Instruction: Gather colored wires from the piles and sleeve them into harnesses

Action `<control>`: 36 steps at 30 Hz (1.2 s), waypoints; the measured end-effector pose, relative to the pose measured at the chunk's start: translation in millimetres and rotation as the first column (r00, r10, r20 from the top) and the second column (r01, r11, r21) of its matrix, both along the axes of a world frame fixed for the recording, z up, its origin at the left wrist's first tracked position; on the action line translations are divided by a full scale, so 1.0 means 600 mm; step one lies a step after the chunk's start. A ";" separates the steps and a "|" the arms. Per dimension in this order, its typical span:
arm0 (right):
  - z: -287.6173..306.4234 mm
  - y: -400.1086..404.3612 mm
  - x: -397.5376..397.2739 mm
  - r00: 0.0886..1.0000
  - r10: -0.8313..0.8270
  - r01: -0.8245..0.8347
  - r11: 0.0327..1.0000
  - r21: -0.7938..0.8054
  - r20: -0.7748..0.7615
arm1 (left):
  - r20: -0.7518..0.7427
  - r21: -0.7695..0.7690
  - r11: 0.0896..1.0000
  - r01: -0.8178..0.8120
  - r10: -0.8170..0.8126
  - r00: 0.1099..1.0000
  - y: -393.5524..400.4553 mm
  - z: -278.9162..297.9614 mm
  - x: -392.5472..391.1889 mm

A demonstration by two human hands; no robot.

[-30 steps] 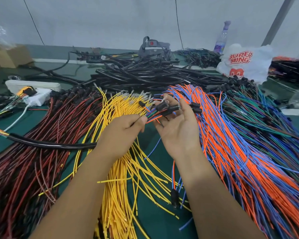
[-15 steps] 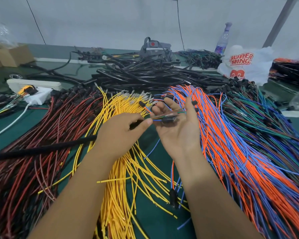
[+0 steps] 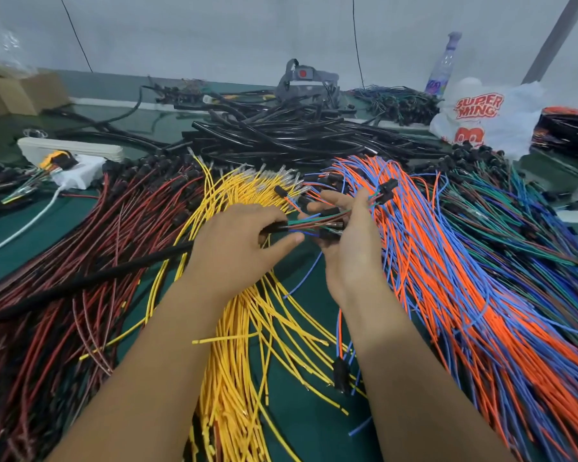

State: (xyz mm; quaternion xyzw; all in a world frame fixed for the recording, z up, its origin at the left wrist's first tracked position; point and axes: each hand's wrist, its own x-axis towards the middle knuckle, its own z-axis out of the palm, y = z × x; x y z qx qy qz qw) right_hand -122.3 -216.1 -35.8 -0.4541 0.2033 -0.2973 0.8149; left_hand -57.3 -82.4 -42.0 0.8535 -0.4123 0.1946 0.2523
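Head view shows the left hand (image 3: 239, 243) curled round the mouth of a black sleeve (image 3: 90, 281), thumb reaching toward the wires, while the right hand (image 3: 349, 238) lies half open, palm up, its fingers loosely cradling the gathered wire bundle (image 3: 317, 223) with black connectors at the ends. That bundle bridges both hands above the table (image 3: 301, 405), between the yellow wire pile (image 3: 234, 345) and the orange and blue pile (image 3: 454, 295). Judging by their look, these wires are light, thin and limp, prone to splay and snag, so pinching them close to the sleeve mouth should keep them together. Red wires (image 3: 64, 295) lie left, green and blue wires (image 3: 528, 235) right, spare black tubing (image 3: 281, 135) behind.
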 end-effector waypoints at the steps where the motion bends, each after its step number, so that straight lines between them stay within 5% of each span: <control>1: 0.001 -0.001 -0.002 1.000 -0.010 0.010 1.000 -0.017 0.002 | -0.037 -0.030 0.999 0.025 -0.026 0.999 0.000 -0.001 -0.001; 9: 0.002 0.009 -0.010 0.999 -0.027 0.029 0.997 -0.068 0.027 | -0.270 -0.199 0.970 -0.138 0.081 0.959 -0.003 -0.006 0.002; 16: 0.004 0.008 -0.018 0.983 -0.176 0.156 0.942 -0.297 -0.045 | -0.232 -0.210 0.948 -0.241 0.191 0.954 -0.001 -0.003 0.006; 27: 0.001 0.008 -0.016 0.987 -0.163 0.146 0.919 -0.366 -0.016 | -0.166 -0.353 0.929 -0.110 0.054 0.985 0.004 -0.003 0.000; 36: -0.005 0.008 -0.007 0.983 -0.167 0.183 0.877 -0.444 0.076 | -0.265 -0.213 0.977 -0.005 -0.053 0.963 0.005 -0.014 0.010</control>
